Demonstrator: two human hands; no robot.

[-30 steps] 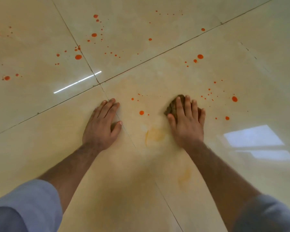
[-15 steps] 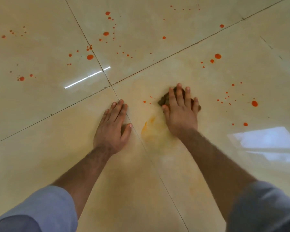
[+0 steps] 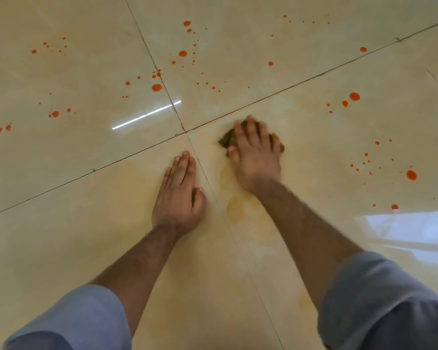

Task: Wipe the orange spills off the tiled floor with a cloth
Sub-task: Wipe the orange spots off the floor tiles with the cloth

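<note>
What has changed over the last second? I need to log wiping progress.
The right hand pushed the cloth forward, toward the tile joint crossing, wiping away the drops near it and leaving a yellowish smear. The left hand stayed flat on the floor; the farther drops remain.

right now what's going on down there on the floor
A person is kneeling over a tiled floor, wiping up orange spills. The right hand presses a dark cloth flat near the tile joint, with a faint orange smear behind it. The left hand rests flat on the floor as a brace. Many orange drops remain farther out.
</note>
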